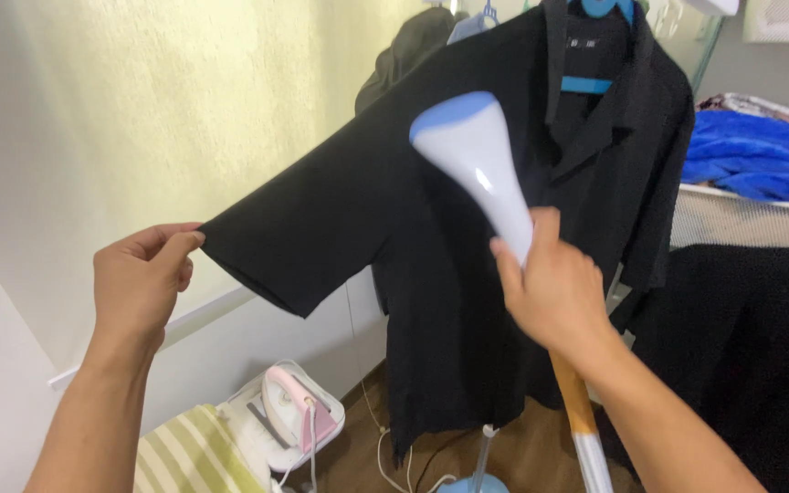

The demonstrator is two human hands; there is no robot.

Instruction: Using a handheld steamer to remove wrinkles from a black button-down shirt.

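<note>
Here, a black shirt (468, 274) is hung from a blue hanger (595, 55) in the middle of the view, its front turned toward the camera. Its sleeve (303, 237) is stretched out sideways to the left, and the sleeve's edge is pinched between the thumb and fingers (180, 242) of the left hand (139, 283). A steamer head (481, 160), white with a blue top, is held just in front of the shirt's chest; its handle is gripped by the right hand (554, 288), the fingers wrapped tightly around it. An orange and grey hose (582, 424) is seen running down from below that hand.

Behind the shirt, a second dark garment (408, 50) is hung against the pale wall (139, 110). To the right, a blue blanket (760, 160) is laid on a white rack (751, 215), and more dark cloth (741, 347) is spread below it. Low on the left, a pink and white iron (289, 415) is set on its base beside a green striped cloth (194, 452), on the wooden floor (367, 456).
</note>
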